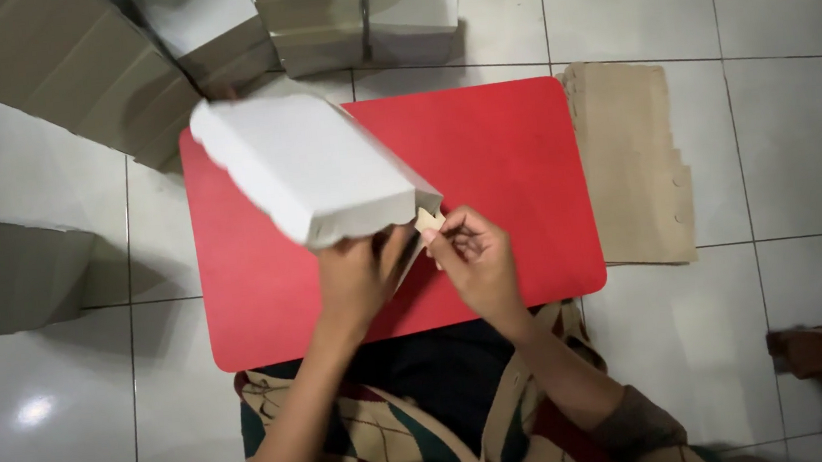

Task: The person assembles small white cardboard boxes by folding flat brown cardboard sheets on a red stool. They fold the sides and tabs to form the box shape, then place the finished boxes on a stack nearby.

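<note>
holding a white folded cardboard box (309, 165) tilted above the red counter (514, 151), the left hand (356, 281) grips its near edge from below, fingers closed on it. the right hand (474, 260) pinches a small brown flap (427, 220) at the box's near right corner. more finished white boxes (310, 15) stand in a row on the tiled floor (802, 123) beyond the counter, and a flat brown cardboard sheet (631, 165) lies just beside its right edge.
</note>
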